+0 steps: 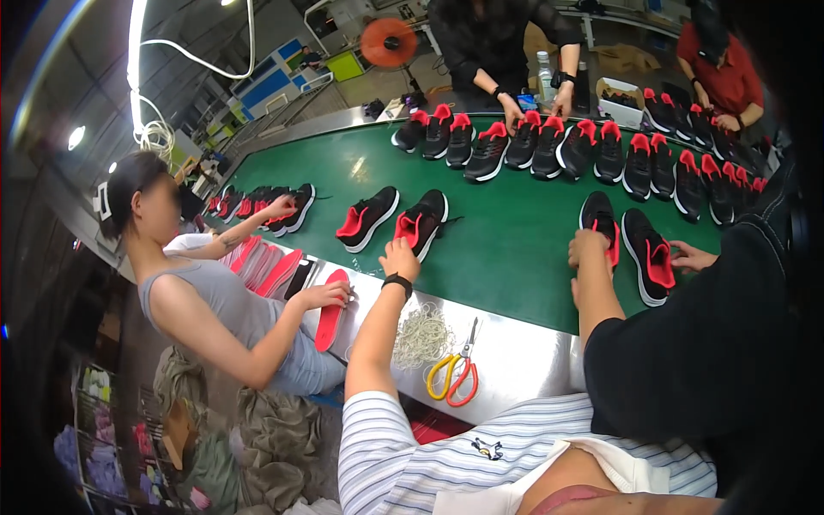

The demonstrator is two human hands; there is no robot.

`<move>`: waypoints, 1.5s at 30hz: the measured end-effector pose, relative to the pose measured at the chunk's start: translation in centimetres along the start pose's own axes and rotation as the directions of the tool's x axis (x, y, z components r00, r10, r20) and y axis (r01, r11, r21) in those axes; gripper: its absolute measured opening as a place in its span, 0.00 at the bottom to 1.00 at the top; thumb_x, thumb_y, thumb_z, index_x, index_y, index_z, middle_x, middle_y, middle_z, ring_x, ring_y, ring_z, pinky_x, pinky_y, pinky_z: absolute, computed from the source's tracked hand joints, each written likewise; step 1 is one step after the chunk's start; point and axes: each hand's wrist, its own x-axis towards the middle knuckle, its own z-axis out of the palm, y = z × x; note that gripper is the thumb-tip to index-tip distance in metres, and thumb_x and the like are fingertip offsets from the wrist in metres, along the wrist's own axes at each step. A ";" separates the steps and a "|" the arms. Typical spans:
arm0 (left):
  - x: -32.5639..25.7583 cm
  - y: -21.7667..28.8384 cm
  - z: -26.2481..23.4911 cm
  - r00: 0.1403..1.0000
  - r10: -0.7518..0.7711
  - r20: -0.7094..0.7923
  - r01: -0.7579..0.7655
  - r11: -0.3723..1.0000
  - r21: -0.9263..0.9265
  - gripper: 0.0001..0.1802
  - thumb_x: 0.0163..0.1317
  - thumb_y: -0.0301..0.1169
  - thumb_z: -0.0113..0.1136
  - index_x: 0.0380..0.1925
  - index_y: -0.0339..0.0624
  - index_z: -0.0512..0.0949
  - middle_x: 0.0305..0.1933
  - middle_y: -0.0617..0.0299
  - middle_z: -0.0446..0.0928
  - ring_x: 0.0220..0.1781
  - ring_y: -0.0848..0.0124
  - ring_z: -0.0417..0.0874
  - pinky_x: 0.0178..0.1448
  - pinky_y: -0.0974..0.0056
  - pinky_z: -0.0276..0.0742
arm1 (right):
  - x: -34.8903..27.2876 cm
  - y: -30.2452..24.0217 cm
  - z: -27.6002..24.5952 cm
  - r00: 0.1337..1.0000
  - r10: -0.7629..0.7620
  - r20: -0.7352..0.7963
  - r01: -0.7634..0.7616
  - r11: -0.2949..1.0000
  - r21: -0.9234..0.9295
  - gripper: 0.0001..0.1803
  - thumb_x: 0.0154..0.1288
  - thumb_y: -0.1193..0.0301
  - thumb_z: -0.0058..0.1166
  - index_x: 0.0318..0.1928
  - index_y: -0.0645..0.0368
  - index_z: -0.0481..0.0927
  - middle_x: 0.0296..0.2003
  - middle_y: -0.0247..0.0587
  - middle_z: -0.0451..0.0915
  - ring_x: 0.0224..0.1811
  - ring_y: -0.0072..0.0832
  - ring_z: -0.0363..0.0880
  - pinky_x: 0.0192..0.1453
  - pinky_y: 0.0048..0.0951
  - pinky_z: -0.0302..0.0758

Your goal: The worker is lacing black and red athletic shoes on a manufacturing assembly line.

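The one view looks from the wearer's head, through the left of two side-by-side fisheye lenses, upright and unmirrored. It faces down and forward across a long, smooth, green tabletop (506,245), from close by on its near side. Nearest the lens, this side of the tabletop, comes a white-and-blue striped fabric shirt (524,429); farther off, beyond the tabletop, stands a round orange fan (375,54). The tabletop's long edges bend.
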 end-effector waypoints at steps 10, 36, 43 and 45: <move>1.8 9.0 1.5 0.930 0.319 0.183 -0.286 0.940 -0.185 0.12 0.52 0.40 0.53 0.30 0.47 0.80 0.35 0.52 0.81 0.39 0.53 0.81 0.44 0.45 0.69 | -7.8 -1.7 2.4 0.968 0.216 0.130 -0.249 0.898 0.363 0.20 0.56 0.66 0.51 0.49 0.59 0.72 0.47 0.48 0.73 0.39 0.34 0.77 0.47 0.34 0.73; -1.0 22.3 -1.8 0.535 0.845 0.005 -0.726 0.463 -0.509 0.12 0.48 0.36 0.62 0.31 0.44 0.82 0.37 0.54 0.77 0.42 0.56 0.76 0.43 0.56 0.75 | -3.3 -1.4 -3.4 0.843 0.342 -0.415 0.049 0.720 0.692 0.05 0.51 0.69 0.56 0.25 0.56 0.77 0.26 0.41 0.73 0.31 0.40 0.74 0.36 0.37 0.71; -2.1 23.4 -2.7 0.634 0.768 -0.091 -0.728 0.553 -0.406 0.10 0.47 0.31 0.56 0.32 0.49 0.81 0.37 0.55 0.75 0.40 0.56 0.78 0.42 0.54 0.76 | -4.5 -0.9 3.3 0.959 0.269 -0.090 -0.246 0.946 0.208 0.05 0.45 0.71 0.53 0.23 0.60 0.80 0.25 0.47 0.78 0.28 0.42 0.79 0.32 0.39 0.75; -0.4 22.6 -2.2 0.762 0.647 -0.039 -0.559 0.625 -0.544 0.08 0.47 0.31 0.56 0.29 0.46 0.81 0.34 0.53 0.77 0.38 0.55 0.79 0.41 0.55 0.75 | -3.1 -1.4 1.6 0.960 0.259 0.106 -0.274 0.949 0.159 0.06 0.44 0.71 0.54 0.20 0.60 0.80 0.21 0.48 0.78 0.26 0.43 0.79 0.29 0.40 0.76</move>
